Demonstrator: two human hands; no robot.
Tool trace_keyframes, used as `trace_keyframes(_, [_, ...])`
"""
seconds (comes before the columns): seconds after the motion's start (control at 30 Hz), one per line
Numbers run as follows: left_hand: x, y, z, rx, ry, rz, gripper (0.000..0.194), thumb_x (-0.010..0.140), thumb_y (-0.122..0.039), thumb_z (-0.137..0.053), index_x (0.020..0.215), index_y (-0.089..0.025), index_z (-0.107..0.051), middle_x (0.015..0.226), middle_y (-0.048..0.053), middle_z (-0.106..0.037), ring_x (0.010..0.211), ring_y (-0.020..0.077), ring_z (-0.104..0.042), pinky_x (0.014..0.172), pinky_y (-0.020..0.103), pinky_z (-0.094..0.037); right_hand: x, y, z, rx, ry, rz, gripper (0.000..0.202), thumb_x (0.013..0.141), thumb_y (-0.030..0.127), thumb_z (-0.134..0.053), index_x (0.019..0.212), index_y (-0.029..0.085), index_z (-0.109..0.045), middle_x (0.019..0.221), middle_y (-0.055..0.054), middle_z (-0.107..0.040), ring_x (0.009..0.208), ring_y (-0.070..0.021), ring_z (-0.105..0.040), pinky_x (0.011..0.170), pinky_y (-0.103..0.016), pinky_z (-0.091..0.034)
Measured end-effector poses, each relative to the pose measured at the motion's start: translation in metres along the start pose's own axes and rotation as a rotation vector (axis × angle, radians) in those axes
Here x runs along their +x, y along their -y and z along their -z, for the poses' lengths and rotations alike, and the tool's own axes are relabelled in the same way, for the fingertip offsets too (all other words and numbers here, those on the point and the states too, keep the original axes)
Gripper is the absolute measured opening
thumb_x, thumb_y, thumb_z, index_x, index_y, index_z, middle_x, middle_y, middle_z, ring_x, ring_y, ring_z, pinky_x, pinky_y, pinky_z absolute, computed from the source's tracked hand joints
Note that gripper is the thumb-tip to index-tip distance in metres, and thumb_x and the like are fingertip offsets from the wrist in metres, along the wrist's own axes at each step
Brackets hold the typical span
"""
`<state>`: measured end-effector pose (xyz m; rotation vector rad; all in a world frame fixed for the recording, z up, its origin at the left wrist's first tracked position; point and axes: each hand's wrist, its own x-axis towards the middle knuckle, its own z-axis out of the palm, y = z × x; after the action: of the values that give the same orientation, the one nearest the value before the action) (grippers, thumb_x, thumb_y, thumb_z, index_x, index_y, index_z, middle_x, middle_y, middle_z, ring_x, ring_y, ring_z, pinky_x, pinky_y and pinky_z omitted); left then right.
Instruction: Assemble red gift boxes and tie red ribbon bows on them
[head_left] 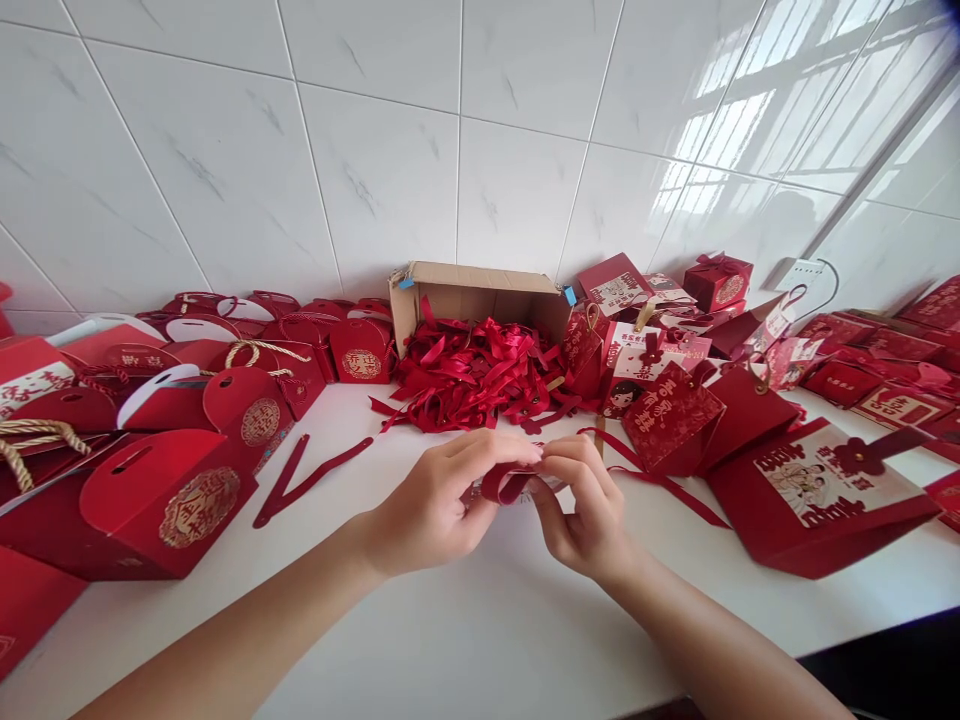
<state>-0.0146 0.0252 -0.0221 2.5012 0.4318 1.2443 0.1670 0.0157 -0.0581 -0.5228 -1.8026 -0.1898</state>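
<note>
Both of my hands meet over the middle of the white table, fingers curled and pinching. Between them is a dark red ribbon [504,484] bent into a loop. My left hand [442,497] grips the loop from the left, and my right hand [581,500] pinches it from the right. Something pale with a print shows partly below the ribbon; my fingers hide most of it. Just beyond my hands, a heap of red ribbons [487,370] spills from an open cardboard box [480,277]. A single folded red strap [307,478] lies to the left of my left hand.
Red gift boxes with gold print [199,505] crowd the left side. More red boxes [671,415] and a large red gift bag [817,490] stand on the right. A white power strip [799,272] sits by the tiled wall [375,150] behind the table [450,640].
</note>
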Motion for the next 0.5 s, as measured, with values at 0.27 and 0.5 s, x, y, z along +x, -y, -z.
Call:
trace_keyframes(0.27, [-0.0012, 0.0028, -0.0001, 0.179, -0.006, -0.135, 0.041, 0.081, 0.004, -0.048, 0.114, -0.019, -0.053, 0.098, 0.006, -0.067, 0.098, 0.0185, -0.063, 0.086, 0.031, -0.055, -0.0002, -0.0008, -0.0007, -0.011, -0.026, 0.009, 0.03, 0.082, 0.002, -0.052, 0.106, 0.02, -0.053, 0.086, -0.007, -0.058, 0.076, -0.0176, -0.054, 0.061, -0.032, -0.049])
trace_keyframes(0.5, [-0.001, -0.0015, -0.0024, 0.168, -0.078, 0.074, 0.045, 0.075, 0.006, -0.046, 0.112, -0.02, -0.052, 0.1, 0.004, -0.069, 0.09, 0.0151, -0.068, 0.079, 0.025, -0.057, -0.0005, -0.0026, -0.002, -0.006, -0.051, 0.009, 0.031, 0.081, 0.0, -0.055, 0.105, 0.02, -0.055, 0.087, -0.007, -0.062, 0.078, -0.0184, -0.058, 0.062, -0.033, -0.052])
